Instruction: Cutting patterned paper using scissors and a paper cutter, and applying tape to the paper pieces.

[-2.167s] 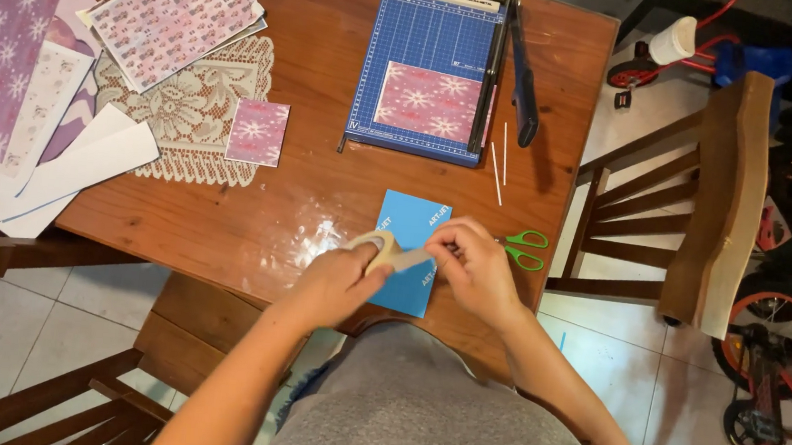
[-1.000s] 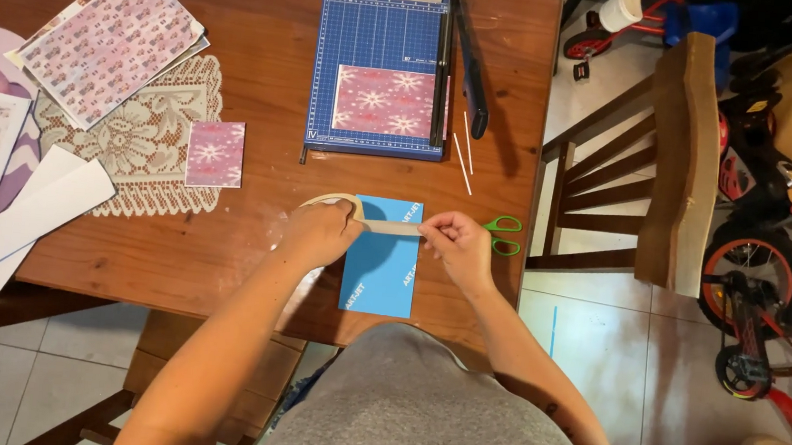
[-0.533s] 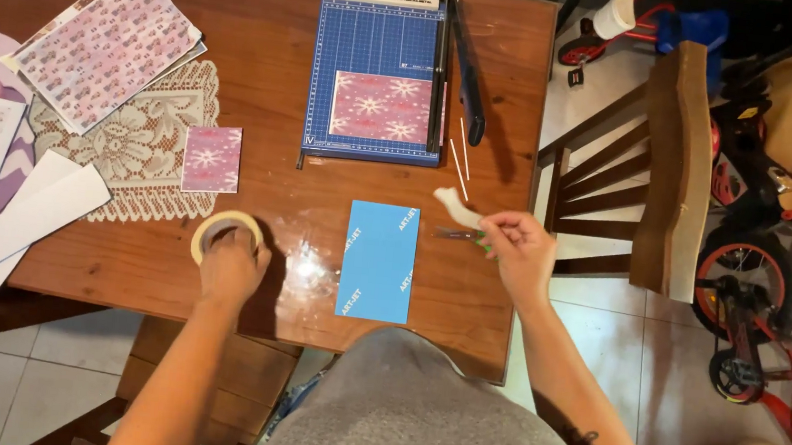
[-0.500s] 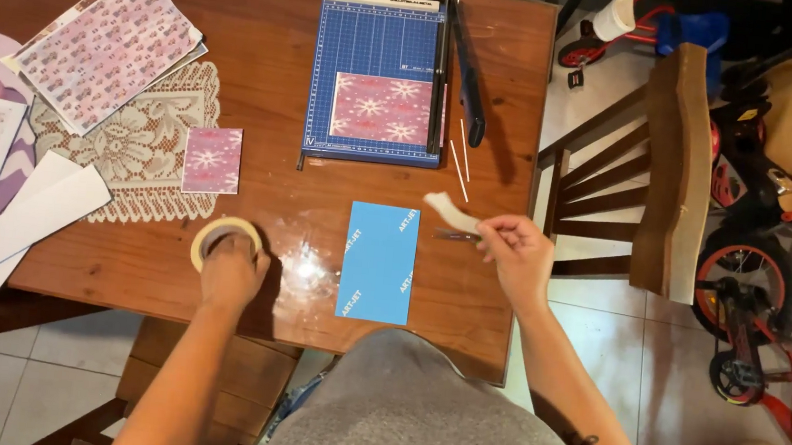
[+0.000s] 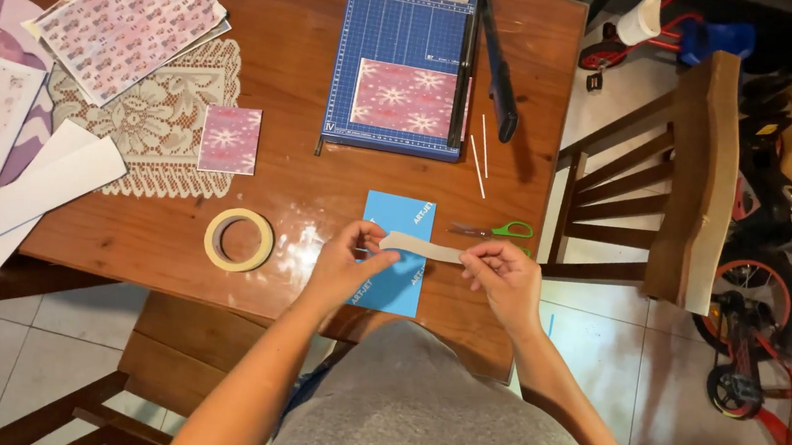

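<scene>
both hands, the left hand [image 5: 349, 264] and right hand [image 5: 503, 278], pinched a tape strip [image 5: 421, 247] taut by its ends just over the blue card [image 5: 394, 265]; keeping it level and unwrinkled looked wise.

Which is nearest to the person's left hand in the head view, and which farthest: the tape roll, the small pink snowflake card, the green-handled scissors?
From the left hand:
1. Tape roll, just to its left on the table.
2. Green-handled scissors, to the right, past the blue card.
3. Small pink snowflake card, up and left, on the lace doily's edge.
</scene>
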